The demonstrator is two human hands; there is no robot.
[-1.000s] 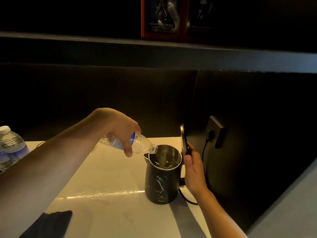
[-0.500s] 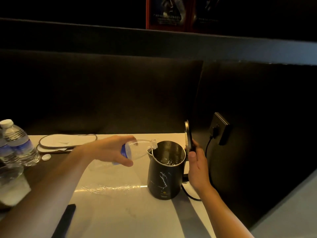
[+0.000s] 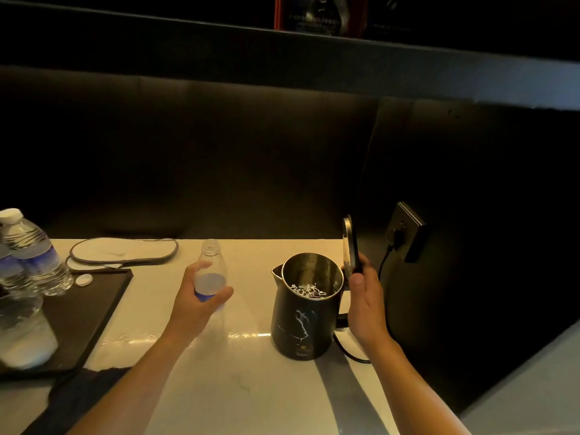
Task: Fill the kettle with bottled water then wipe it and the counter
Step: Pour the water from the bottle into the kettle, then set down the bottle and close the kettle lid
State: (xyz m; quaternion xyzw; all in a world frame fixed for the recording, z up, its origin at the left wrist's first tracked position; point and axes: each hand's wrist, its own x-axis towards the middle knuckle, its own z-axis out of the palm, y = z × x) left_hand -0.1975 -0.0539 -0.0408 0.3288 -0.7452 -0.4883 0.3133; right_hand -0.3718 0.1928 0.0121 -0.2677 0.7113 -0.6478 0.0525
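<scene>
From my remote seat I see the left hand (image 3: 201, 301) wrapped around a clear bottle (image 3: 211, 271), which stands upright and uncapped over the pale tabletop (image 3: 244, 387); the grip is closed on its lower half, across the blue label, thumb on the right side. I cannot tell whether the bottle's base touches the surface.

The kettle (image 3: 306, 309) — black with white marble veining — stands at three o'clock from the bottle, well apart from it, spout turned toward the bottle. Water glints inside its steel interior. Its lid (image 3: 349, 243) stands open, nearly vertical, at the kettle's three o'clock edge. The right hand (image 3: 367, 304) is beside the kettle's handle side, thumb pressed against the lower edge of the lid; the fingers behind are hidden, so I cannot tell how far that grip is closed.

A black cord (image 3: 384, 262) runs from behind the kettle up to a wall socket (image 3: 408, 230) at the kettle's two o'clock.

At nine o'clock from the held bottle a dark tray (image 3: 94, 312) carries capped water bottles (image 3: 34, 255), with a small white cap (image 3: 83, 280) on the tray's far edge. A dark cloth (image 3: 78, 394) lies at the tabletop's near edge, at seven o'clock.
</scene>
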